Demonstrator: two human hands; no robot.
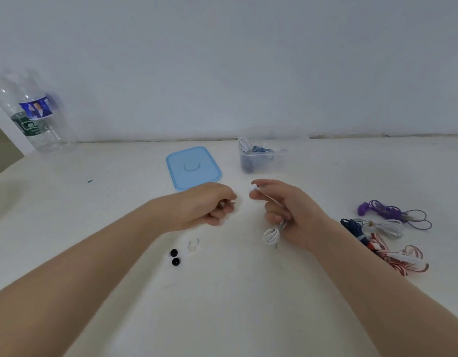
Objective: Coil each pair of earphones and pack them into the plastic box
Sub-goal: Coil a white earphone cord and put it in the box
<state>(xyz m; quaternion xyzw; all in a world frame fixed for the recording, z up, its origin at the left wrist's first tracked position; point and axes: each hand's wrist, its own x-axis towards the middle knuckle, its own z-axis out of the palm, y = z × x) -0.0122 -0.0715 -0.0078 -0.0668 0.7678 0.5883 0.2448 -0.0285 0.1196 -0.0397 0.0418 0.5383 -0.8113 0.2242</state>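
Observation:
My right hand [287, 210] grips white earphones [271, 234]: an earbud sticks out between thumb and forefinger, and coiled loops with the plug hang below the palm. My left hand [209, 204] is curled beside it and pinches something small and pale, too blurred to name. The clear plastic box [261, 161] stands behind my hands with white and blue earphones inside. Its blue lid [193, 167] lies flat to the left of it. A pile of earphones lies at the right: purple [385, 211], white [385, 226], dark blue [354, 226] and red-and-white striped [403, 258].
Two black ear tips [174, 256] and a clear ear tip [193, 244] lie on the white table [222, 305] below my left hand. A plastic water bottle [34, 114] stands at the far left against the wall.

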